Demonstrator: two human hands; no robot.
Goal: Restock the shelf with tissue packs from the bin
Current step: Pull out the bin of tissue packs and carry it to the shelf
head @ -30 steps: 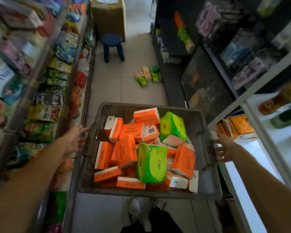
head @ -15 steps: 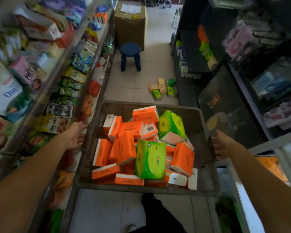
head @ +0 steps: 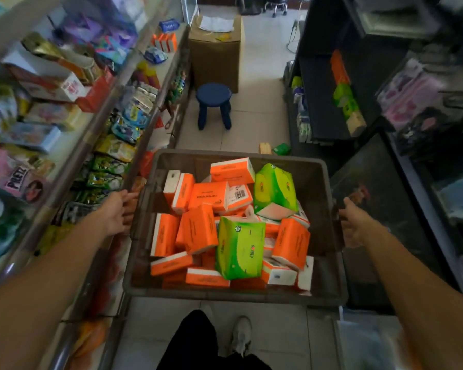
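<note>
Head view: the bin is now closer to the blue stool. The left hand and right hand still grip its sides. The tissue packs all wait inside, so I think restocking has not begun.

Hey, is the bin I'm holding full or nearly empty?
The bin is partly full: orange and green tissue packs heaped over its floor, below the rim; far wall bare.
</note>
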